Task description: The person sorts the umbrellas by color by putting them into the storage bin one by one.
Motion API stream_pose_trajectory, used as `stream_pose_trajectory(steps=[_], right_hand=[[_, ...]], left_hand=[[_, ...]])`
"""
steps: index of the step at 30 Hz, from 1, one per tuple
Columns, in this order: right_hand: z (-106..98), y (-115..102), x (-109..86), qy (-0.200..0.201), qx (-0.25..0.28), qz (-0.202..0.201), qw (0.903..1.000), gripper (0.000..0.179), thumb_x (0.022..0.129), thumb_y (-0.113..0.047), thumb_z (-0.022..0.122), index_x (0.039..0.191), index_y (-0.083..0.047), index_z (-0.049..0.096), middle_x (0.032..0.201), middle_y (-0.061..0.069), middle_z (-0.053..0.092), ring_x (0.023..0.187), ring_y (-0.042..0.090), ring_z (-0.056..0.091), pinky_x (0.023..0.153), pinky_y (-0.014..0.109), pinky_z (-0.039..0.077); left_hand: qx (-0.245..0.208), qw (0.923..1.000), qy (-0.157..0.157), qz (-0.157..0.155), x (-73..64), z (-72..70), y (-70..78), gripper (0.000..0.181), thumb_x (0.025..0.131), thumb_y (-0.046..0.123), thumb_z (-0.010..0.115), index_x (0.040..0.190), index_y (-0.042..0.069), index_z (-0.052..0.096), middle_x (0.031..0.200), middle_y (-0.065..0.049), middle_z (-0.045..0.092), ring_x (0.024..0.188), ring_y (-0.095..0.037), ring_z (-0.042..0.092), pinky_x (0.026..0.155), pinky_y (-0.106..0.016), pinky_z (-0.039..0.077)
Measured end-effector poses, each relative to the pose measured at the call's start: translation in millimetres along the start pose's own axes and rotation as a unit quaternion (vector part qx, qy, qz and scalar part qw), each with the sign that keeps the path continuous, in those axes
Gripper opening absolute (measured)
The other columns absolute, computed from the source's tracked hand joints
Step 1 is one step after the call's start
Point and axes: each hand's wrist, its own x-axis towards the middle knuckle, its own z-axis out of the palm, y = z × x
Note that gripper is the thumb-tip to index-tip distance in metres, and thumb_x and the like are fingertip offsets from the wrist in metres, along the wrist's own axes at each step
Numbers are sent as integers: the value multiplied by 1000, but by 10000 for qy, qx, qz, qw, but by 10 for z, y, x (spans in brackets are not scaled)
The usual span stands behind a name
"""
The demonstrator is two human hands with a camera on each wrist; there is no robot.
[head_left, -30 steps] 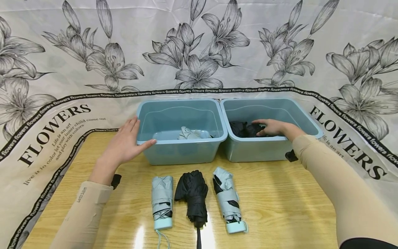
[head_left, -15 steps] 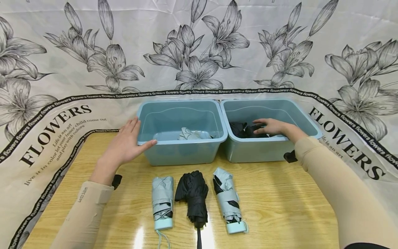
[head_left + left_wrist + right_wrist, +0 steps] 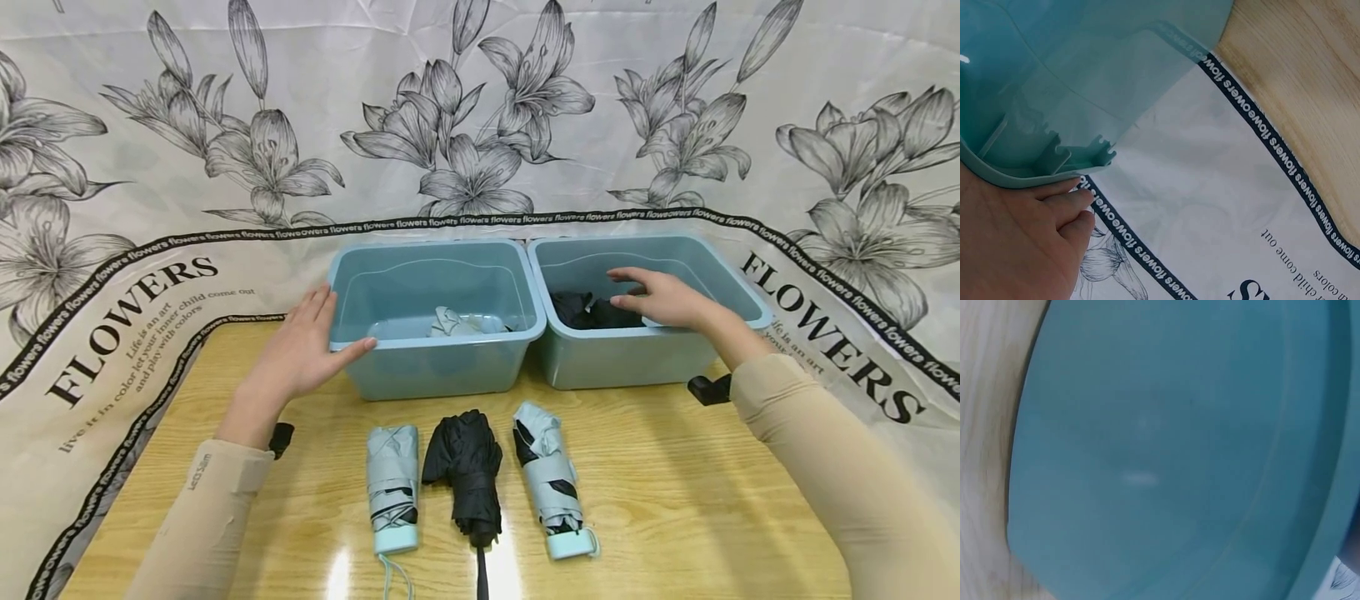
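My left hand [image 3: 300, 346] rests against the left corner of the left blue bin [image 3: 438, 371], thumb along its front rim. In the left wrist view the fingers [image 3: 1069, 209] lie straight beside the rim. My right hand [image 3: 667, 302] hovers over the right blue bin [image 3: 630, 362], with fingers and thumb apart and nothing visible between them. Below it lie black folded umbrellas [image 3: 615, 315] and a pale blue piece [image 3: 651, 322], partly hidden by the front wall. A pale blue folded umbrella [image 3: 453, 323] lies inside the left bin. The right wrist view shows mostly bin wall [image 3: 1147, 437].
On the wooden table [image 3: 675, 483] in front of the bins lie a pale blue umbrella [image 3: 392, 483], a black umbrella [image 3: 468, 475] and another pale blue umbrella [image 3: 551, 483]. A flower-printed cloth [image 3: 480, 108] hangs behind the bins.
My right hand has risen a little from the black umbrellas and shifted slightly right, uncovering more of them. My left hand has stayed put.
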Motion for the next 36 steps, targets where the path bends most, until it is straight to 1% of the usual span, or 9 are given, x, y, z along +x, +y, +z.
stream_pose_trajectory(steps=[6, 11, 16, 21, 23, 25, 27, 32, 36], right_hand=[[118, -241, -180, 750, 174, -221, 9968, 59, 110, -36, 53, 161, -10, 39, 162, 21, 40, 142, 46, 44, 109, 65, 44], [280, -410, -327, 1460, 326, -629, 9867, 55, 109, -32, 57, 158, -13, 44, 159, 17, 45, 135, 44, 51, 105, 63, 46], [521, -528, -438, 2274, 546, -1469, 9611, 49, 104, -15, 65, 152, -11, 53, 148, 14, 56, 122, 35, 61, 95, 52, 54], [785, -660, -549, 2917, 810, -2311, 9246, 53, 94, 6, 71, 144, -7, 61, 139, 10, 64, 115, 22, 64, 95, 21, 53], [881, -709, -595, 3047, 920, -2550, 9131, 55, 91, 11, 72, 142, -5, 62, 137, 11, 65, 114, 20, 65, 95, 17, 52], [971, -752, -641, 3073, 976, -2694, 9075, 56, 89, 13, 72, 141, -4, 62, 136, 11, 66, 111, 19, 66, 93, 20, 54], [1062, -782, -690, 2948, 1040, -2721, 9100, 56, 88, 13, 72, 141, -4, 62, 136, 11, 66, 111, 17, 66, 92, 23, 56], [1307, -803, -788, 2283, 1127, -2516, 9337, 57, 92, 6, 73, 146, -6, 57, 140, 7, 63, 114, 15, 64, 90, 33, 60], [1521, -768, -817, 1914, 1033, -2479, 9440, 58, 94, -1, 74, 149, -9, 55, 148, 8, 56, 119, 22, 62, 87, 39, 61]], left_hand=[[19, 10000, 24, -2, 3, -2, -11, 113, 97, 78, 41, 163, -8, 11, 171, -27, 6, 159, -44, 5, 128, -60, 10], [34, 10000, 10, 17, -6, 4, -18, 113, 97, 78, 40, 163, -8, 10, 171, -28, 5, 158, -45, 5, 128, -61, 9], [25, 10000, 22, 12, -13, 7, -14, 113, 98, 78, 40, 163, -8, 9, 171, -27, 6, 159, -45, 5, 128, -60, 8], [25, 10000, 47, 28, -12, 8, -10, 112, 98, 78, 41, 163, -8, 10, 171, -28, 7, 158, -45, 5, 128, -60, 9], [16, 10000, 58, 37, -11, 8, -7, 112, 98, 78, 41, 163, -8, 10, 171, -28, 7, 158, -45, 6, 128, -60, 9], [20, 10000, 66, 42, -10, 7, -4, 112, 98, 77, 41, 163, -8, 10, 171, -28, 7, 158, -45, 6, 128, -60, 9], [29, 10000, 49, 43, -9, 8, 2, 112, 98, 78, 41, 163, -8, 10, 171, -28, 7, 158, -45, 6, 128, -60, 9], [45, 10000, -12, 25, -9, 6, 14, 112, 98, 78, 41, 163, -8, 10, 171, -28, 6, 158, -45, 5, 128, -61, 9], [43, 10000, -27, 3, -12, 2, 21, 112, 98, 77, 40, 163, -8, 9, 171, -27, 5, 158, -46, 5, 128, -61, 10]])
